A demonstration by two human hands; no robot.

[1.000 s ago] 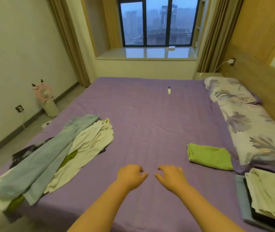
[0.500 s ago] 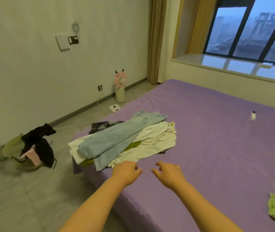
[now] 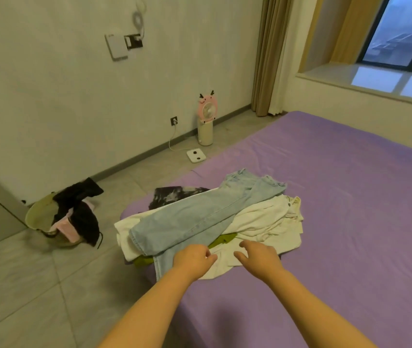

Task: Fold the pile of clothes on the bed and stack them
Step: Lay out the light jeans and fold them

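The pile of clothes (image 3: 207, 219), jeans (image 3: 199, 214) on top, lies at the bed's (image 3: 350, 222) corner. Both hands, left (image 3: 194, 259) and right (image 3: 260, 257), hover loosely curled, holding nothing. A floor basket (image 3: 41, 217) holds dark and pink garments (image 3: 79, 217).

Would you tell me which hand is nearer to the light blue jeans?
Left. The left hand overlaps the lower leg end of the jeans; the right hand is over the white garment beside them.
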